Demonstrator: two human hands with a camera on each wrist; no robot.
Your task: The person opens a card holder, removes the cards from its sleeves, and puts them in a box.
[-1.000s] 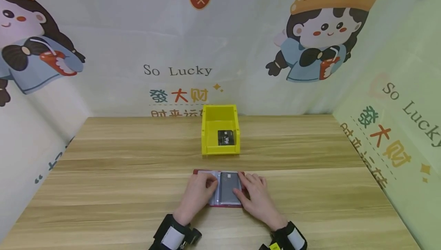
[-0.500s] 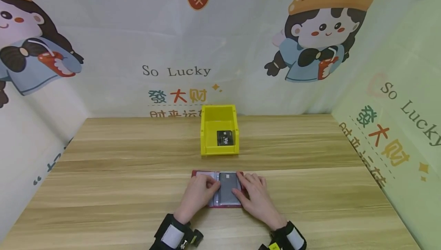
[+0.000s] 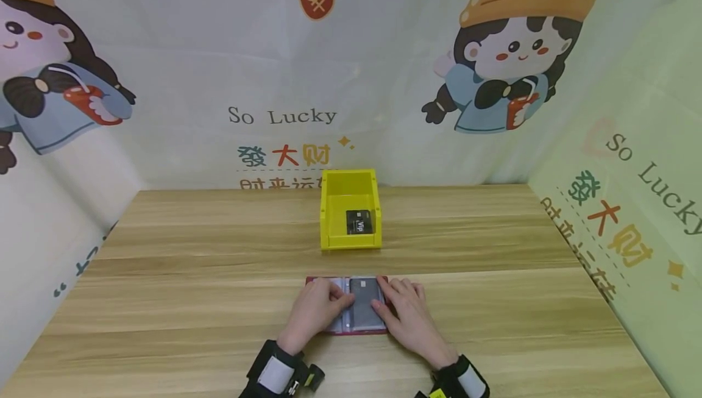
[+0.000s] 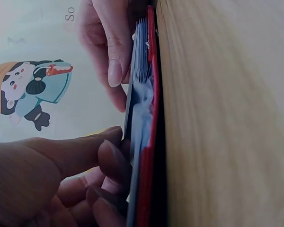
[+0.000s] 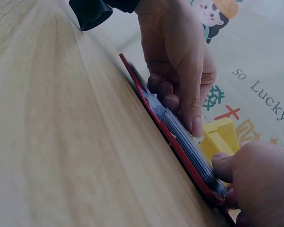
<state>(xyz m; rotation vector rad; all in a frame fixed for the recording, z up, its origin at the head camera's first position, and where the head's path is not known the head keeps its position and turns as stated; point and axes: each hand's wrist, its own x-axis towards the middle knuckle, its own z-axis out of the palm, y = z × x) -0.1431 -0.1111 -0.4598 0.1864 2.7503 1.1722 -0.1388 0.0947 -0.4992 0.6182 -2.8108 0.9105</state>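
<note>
An open card holder (image 3: 339, 325) with a red cover and clear plastic sleeves lies on the table in front of the person. A dark grey card (image 3: 364, 306) shows in its right-hand page. The left hand (image 3: 315, 309) is over the left page, its thumb reaching to the card's left edge and its other fingers bent; nothing pinched can be made out between them. With thumb and fingers the right hand (image 3: 408, 309) grips the holder's right edge. In the right wrist view, the red cover (image 5: 184, 158) and the stack of sleeves (image 5: 191, 146) show edge-on.
Behind the holder stands a yellow bin (image 3: 351, 241) with a black card marked Vip (image 3: 359, 222) inside. The wooden table (image 3: 192, 264) meets printed cloth walls (image 3: 384, 69) at the back and sides. Both wrists wear black camera straps (image 3: 274, 373).
The left thumb and forefinger have slid a little to the right, from near the binding onto the grey card's left edge. The right hand stays in place on the holder.
</note>
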